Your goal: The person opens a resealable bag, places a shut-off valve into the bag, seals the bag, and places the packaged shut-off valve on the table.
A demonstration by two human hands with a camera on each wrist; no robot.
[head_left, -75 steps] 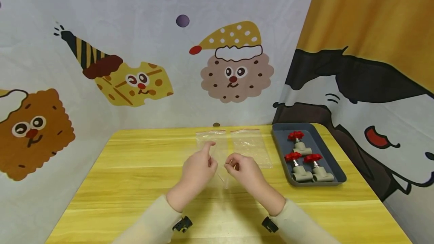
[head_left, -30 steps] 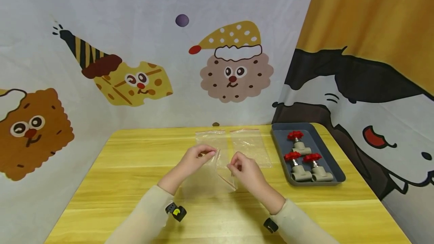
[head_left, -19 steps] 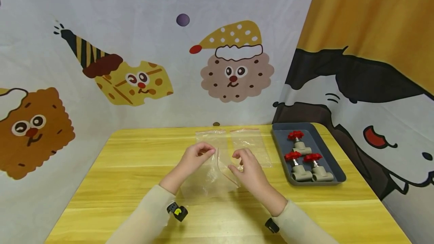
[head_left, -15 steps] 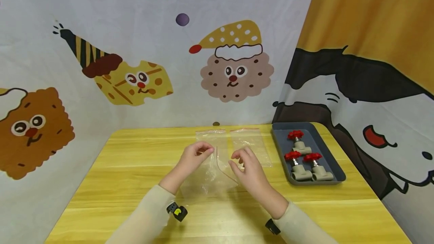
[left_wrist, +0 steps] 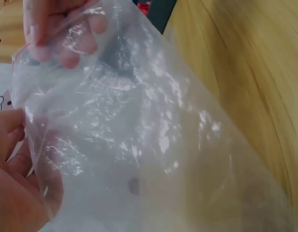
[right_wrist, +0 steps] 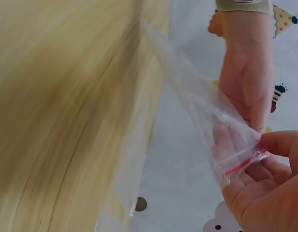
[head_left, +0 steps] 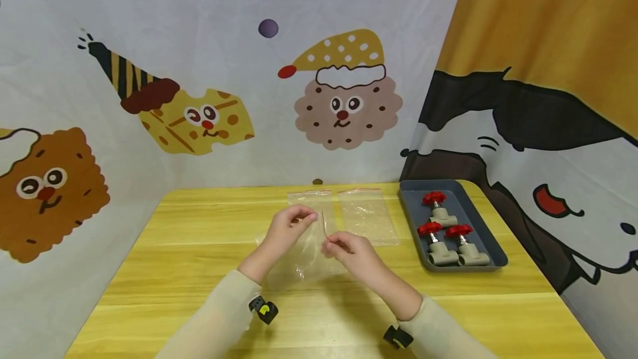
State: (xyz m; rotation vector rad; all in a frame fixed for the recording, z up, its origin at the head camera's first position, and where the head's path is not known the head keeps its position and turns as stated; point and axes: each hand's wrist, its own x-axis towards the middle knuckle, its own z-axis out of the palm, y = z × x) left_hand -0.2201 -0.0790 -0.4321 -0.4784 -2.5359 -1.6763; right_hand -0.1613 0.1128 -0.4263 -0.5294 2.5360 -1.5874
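A clear zip bag (left_wrist: pixel 139 121) with a red-striped zip edge hangs between my hands, its body slanting down over the table. My left hand (head_left: pixel 285 230) pinches the bag near one end of that edge between thumb and fingertips. Facing it, my right hand (head_left: pixel 356 255) grips the zip edge further along; in the right wrist view the thumb presses the red stripe (right_wrist: pixel 240 166) against the fingers. Nothing shows inside the bag. Parts of the fingers appear through the film in both wrist views.
Two more clear zip bags lie flat at the back: a left bag (head_left: pixel 309 197) partly behind my left hand and a right bag (head_left: pixel 371 218). A grey tray (head_left: pixel 493 231) at the right holds three beige pipe valves (head_left: pixel 441 255) with red handwheels. Printed cloth hangs behind the table.
My right hand, its fingers spread apart half a second ago, has moved left and pinched the bag's zip edge. My left hand has kept its pinch and shifted only slightly.
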